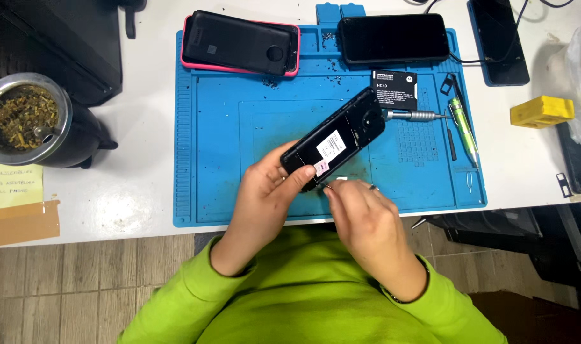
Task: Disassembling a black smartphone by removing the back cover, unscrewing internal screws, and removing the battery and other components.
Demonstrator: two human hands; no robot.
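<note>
Opened phone (335, 140) in both hands

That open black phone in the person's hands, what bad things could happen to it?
The open phone is held up by the left hand alone, so it might slip onto the blue mat. The right hand pinches something tiny at its lower end; that could drop and get lost. The loose battery lies near the screwdriver tip.

Head view — steeply downward, close over blue mat (227, 127).
</note>
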